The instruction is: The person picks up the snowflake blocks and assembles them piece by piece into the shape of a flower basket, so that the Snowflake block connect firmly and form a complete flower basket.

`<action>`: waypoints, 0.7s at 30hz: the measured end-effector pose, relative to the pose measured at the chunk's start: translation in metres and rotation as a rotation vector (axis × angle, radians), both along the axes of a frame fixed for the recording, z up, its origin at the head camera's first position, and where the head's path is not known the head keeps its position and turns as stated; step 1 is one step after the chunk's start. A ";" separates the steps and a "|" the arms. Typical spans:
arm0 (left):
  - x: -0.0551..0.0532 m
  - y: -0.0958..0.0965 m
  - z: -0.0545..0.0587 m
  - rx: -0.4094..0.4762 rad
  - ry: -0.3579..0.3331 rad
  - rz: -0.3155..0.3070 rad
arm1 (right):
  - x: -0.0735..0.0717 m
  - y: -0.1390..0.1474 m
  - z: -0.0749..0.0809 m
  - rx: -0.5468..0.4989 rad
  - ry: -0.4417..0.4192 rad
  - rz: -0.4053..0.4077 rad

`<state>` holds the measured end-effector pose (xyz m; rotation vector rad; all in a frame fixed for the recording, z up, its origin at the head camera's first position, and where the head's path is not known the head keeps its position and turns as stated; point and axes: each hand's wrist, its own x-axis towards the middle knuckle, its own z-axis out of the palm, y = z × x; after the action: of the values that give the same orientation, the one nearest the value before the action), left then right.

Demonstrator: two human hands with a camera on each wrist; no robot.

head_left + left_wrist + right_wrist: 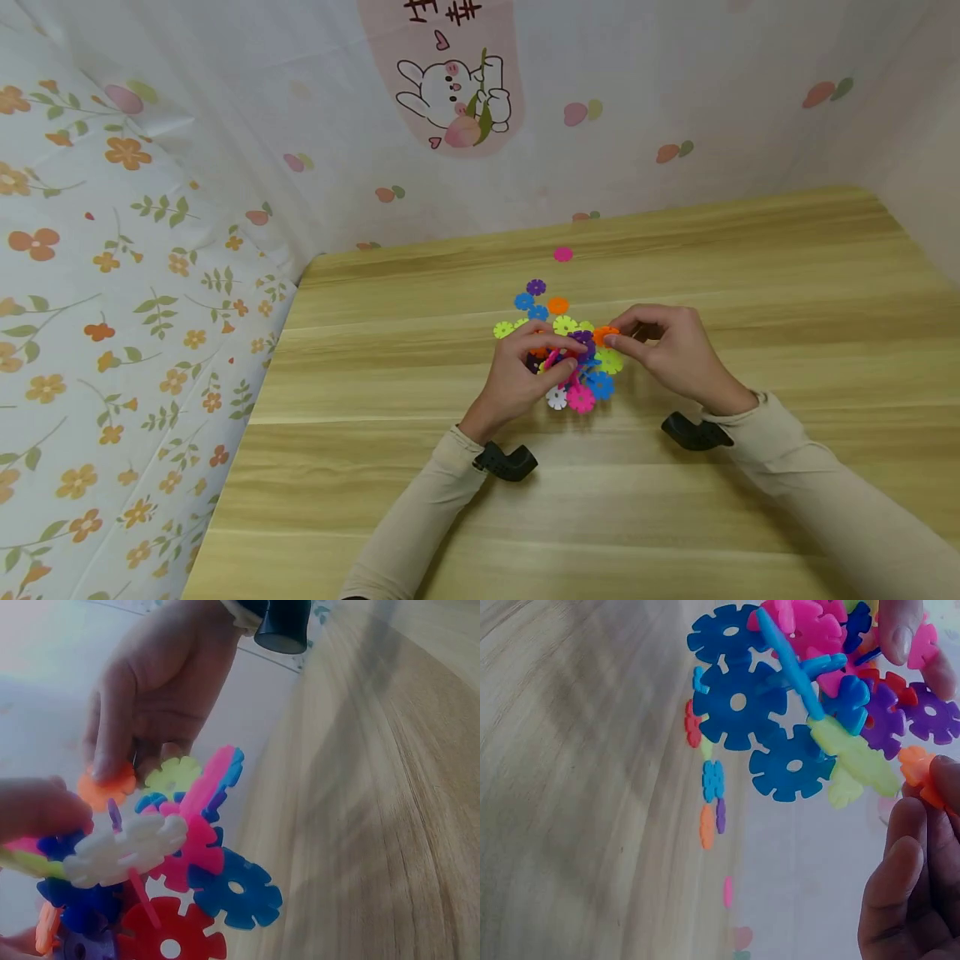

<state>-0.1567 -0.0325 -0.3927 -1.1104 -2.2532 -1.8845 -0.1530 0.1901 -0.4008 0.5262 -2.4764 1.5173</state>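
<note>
My left hand (516, 373) grips a built cluster of notched plastic snowflake discs, joined slot to slot at many angles. A pink disc (581, 398) and a blue disc (601, 385) stick out at its near side. The left wrist view shows a white disc (124, 851) and a red disc (146, 930) on it too. Between thumb and fingers my right hand (678, 350) pinches an orange disc (917, 769), its edge close beside the cluster's purple disc (883, 720). Yellow-green discs (855, 754) lie along the cluster's side towards the right hand. The left palm hides part of the cluster.
Loose discs lie on the wooden table (360, 400) behind the cluster: a pink disc (563, 254), a purple disc (536, 287), an orange disc (558, 306), blue ones and a yellow-green disc (503, 331). A printed curtain (315, 108) hangs along the table's back and left edges.
</note>
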 end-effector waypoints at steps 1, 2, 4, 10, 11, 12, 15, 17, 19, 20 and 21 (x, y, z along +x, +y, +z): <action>0.000 0.000 0.000 -0.002 0.001 0.003 | 0.000 0.000 0.000 0.006 0.019 0.001; -0.001 0.000 0.000 -0.002 0.001 0.007 | 0.000 -0.001 0.001 0.009 0.035 0.006; -0.001 0.000 0.000 -0.001 -0.002 0.013 | 0.000 -0.001 0.000 0.032 0.071 0.011; -0.002 0.002 -0.001 0.048 -0.073 0.007 | -0.001 -0.004 0.000 0.100 0.172 0.005; -0.002 0.003 -0.002 0.063 -0.094 0.007 | 0.000 -0.005 0.002 0.103 0.185 0.003; -0.002 0.004 -0.001 0.075 -0.116 0.006 | -0.001 -0.006 0.003 0.107 0.197 0.003; -0.001 0.006 0.000 0.110 -0.180 0.007 | -0.002 -0.009 0.007 0.124 0.216 0.014; -0.001 0.007 0.001 0.130 -0.220 0.005 | -0.004 -0.009 0.009 0.128 0.192 0.027; -0.001 0.007 0.000 0.151 -0.263 0.004 | -0.006 -0.009 0.011 0.113 0.124 0.045; -0.002 0.007 -0.001 0.156 -0.276 0.009 | -0.006 -0.008 0.011 0.107 0.086 0.053; -0.003 0.007 -0.001 0.161 -0.290 0.011 | -0.007 -0.008 0.011 0.091 0.044 0.063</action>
<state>-0.1595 -0.0254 -0.3939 -0.8507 -2.1786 -2.3061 -0.1595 0.1824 -0.3897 0.6520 -2.5274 1.4046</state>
